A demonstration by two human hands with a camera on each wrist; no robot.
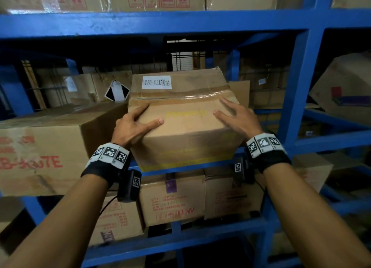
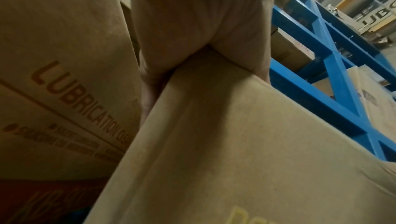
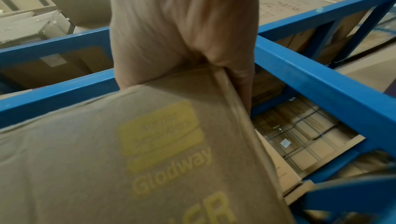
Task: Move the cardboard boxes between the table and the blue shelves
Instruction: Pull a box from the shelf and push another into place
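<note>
Head view: a brown cardboard box (image 1: 180, 111), taped across the top, white-labelled and faintly printed in yellow, was pictured on the blue shelves (image 1: 297, 99), its near end jutting past the front beam. Its left corner was gripped by the left hand (image 1: 136, 125). The right hand (image 1: 234, 117) was laid flat, fingers spread.

Left wrist view: the corner was clasped in the palm.

Right wrist view: yellow "Glodway" lettering was shown.

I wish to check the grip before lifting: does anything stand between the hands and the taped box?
Nothing visible. The left hand clasps the taped box at its near left corner; the right hand rests on its top, near right.
</note>
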